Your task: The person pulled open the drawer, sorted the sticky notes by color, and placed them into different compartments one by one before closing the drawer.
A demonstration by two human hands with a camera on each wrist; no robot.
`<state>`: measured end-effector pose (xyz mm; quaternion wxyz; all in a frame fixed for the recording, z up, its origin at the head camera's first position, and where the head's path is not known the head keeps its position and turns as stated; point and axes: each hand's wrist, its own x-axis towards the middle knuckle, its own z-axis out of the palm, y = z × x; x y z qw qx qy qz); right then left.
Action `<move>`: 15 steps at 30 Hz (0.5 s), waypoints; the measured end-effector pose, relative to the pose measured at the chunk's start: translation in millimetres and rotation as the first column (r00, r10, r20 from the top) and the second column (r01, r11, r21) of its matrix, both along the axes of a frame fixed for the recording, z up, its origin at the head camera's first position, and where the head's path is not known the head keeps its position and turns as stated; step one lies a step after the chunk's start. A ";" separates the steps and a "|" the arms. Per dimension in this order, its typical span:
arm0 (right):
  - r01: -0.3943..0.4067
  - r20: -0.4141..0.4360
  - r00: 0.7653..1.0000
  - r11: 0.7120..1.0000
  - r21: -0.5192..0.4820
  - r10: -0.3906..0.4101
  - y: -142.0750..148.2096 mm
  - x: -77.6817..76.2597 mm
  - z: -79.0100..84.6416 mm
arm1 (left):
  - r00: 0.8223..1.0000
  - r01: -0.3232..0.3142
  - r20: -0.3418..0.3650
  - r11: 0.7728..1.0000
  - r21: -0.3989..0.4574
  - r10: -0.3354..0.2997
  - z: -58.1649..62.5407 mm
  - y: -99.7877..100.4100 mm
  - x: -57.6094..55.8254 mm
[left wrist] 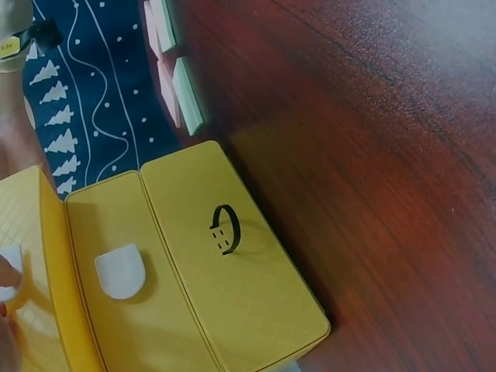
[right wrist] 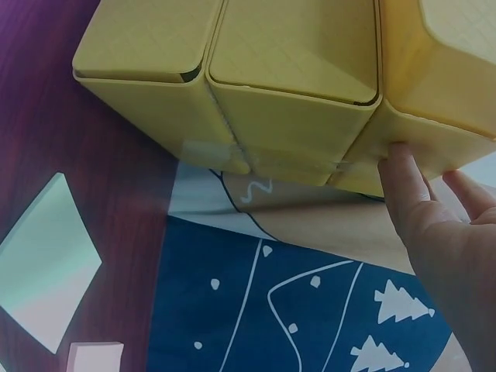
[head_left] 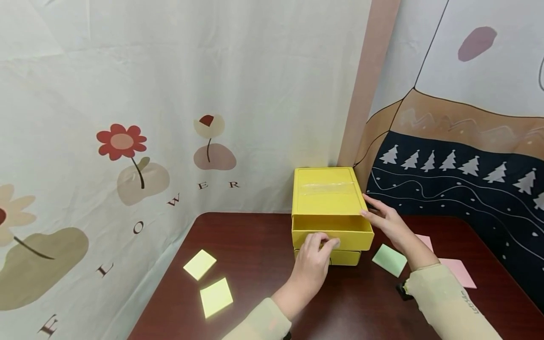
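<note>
A yellow drawer unit (head_left: 325, 191) stands at the back of the table, with three drawers stacked in it. Its top drawer (head_left: 352, 240) is pulled partway out, and the part of its inside that shows looks bare. My left hand (head_left: 312, 259) pinches the white handle (left wrist: 9, 271) on that drawer's front. The middle drawer has a white rounded handle (left wrist: 121, 271); the bottom one carries a black loop handle (left wrist: 227, 230). With fingers extended, my right hand (head_left: 388, 224) rests its fingertips against the unit's right side, as the right wrist view (right wrist: 446, 232) also shows.
Two yellow sticky-note pads (head_left: 216, 297) lie on the dark red table (head_left: 250, 236) at left. To the right are a green pad (head_left: 389, 260) and pink pads (head_left: 459, 272), partly behind my right forearm. Printed curtains (head_left: 263, 94) hang right behind the table.
</note>
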<state>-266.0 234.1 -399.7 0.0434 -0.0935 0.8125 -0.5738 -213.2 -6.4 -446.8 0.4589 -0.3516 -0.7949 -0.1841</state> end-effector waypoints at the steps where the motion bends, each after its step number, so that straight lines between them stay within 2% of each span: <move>1: 0.000 -0.001 1.000 1.000 0.002 0.000 0.1 -0.2 -0.2 | 1.000 0.002 -0.002 1.000 0.000 -0.002 -0.2 0.0 0.4; 15: 0.016 0.012 1.000 1.000 0.002 -0.016 -1.2 1.0 0.5 | 1.000 0.017 -0.004 1.000 -0.006 -0.017 -0.2 -2.2 8.4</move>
